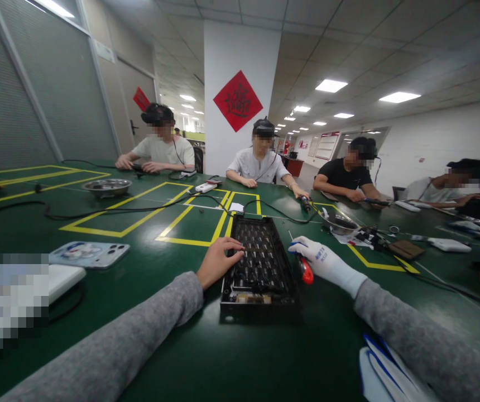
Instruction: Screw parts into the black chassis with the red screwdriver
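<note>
A black keyboard frame (260, 262) with rows of small switches lies on the green table (173, 340) in front of me. My bare left hand (218, 261) rests on its left edge, fingers curled over the rim. My right hand (324, 261), in a white glove, grips a screwdriver (305, 271) with a red handle beside the frame's right edge. The thin shaft of the screwdriver points up and away from the frame. Both my sleeves are grey.
A phone (89, 254) lies face down at the left, beside a white box (62, 279). A metal bowl (106, 186) stands far left, and another metal bowl (340, 224) at the right. Black cables cross yellow floor-tape outlines. Several people sit opposite. A spare glove (386, 374) lies bottom right.
</note>
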